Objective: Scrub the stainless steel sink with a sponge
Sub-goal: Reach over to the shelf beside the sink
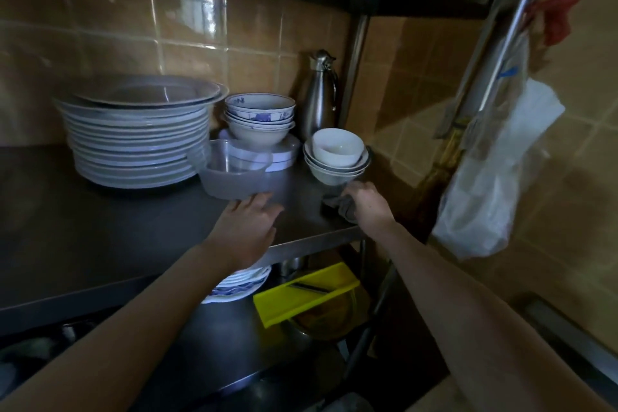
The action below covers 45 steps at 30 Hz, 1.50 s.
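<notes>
No sink shows in the head view; I face a dark steel shelf [100,237]. My right hand [366,202] is closed on a dark grey scrubbing pad or cloth [337,207] lying at the shelf's front right corner, just below a stack of white bowls [337,154]. My left hand [249,227] rests flat on the shelf with its fingers spread, fingertips touching the base of a clear plastic container [230,170]. Whether the dark pad is a sponge is hard to tell in the dim light.
A tall stack of white plates [137,134] stands at the left, blue-patterned bowls [259,114] and a steel flask [319,97] behind. Below are plates [240,284] and a yellow tray [307,291]. A plastic bag [495,184] hangs at the right.
</notes>
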### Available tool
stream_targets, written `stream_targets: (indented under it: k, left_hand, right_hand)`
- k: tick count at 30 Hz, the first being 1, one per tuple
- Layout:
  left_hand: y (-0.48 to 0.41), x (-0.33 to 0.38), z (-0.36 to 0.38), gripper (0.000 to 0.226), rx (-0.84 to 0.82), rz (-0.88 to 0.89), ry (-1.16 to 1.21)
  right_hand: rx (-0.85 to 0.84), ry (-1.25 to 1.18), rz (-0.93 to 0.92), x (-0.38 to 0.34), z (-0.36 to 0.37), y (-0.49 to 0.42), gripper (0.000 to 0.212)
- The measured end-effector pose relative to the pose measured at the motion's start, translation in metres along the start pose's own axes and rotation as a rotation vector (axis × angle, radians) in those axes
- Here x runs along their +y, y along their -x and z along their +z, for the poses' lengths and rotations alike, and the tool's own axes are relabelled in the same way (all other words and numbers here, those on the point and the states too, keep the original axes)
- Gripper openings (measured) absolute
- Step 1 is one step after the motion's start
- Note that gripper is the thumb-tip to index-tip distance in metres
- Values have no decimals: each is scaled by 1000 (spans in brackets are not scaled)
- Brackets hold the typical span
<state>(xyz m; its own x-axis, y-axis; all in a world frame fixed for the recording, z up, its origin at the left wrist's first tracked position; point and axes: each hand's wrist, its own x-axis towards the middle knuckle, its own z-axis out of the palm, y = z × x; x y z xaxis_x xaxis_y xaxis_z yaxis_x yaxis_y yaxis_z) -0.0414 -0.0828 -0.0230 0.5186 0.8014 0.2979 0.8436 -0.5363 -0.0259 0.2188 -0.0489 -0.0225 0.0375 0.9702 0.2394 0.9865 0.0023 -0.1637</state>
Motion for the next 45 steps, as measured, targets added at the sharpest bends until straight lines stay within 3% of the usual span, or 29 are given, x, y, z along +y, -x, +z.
stream_targets:
  k: [4,10,21,31,45]
  left_hand:
    - [0,-7,14,47,-50,10,-14]
    - [3,7,16,46,-63,46,28]
    - [25,101,18,44,-44,187,105]
    - [61,194,46,46,-158,332,183]
    - [102,320,93,44,-239,525,240]
  right_hand:
    - [-37,16,-62,4,16,5,65]
    - [9,40,-83,18,3,27,75]
    - [20,53,-32,51,-8,159,45]
    - [-81,13,180,97,2,301,39]
    - [-48,75,601,165,13,469,42]
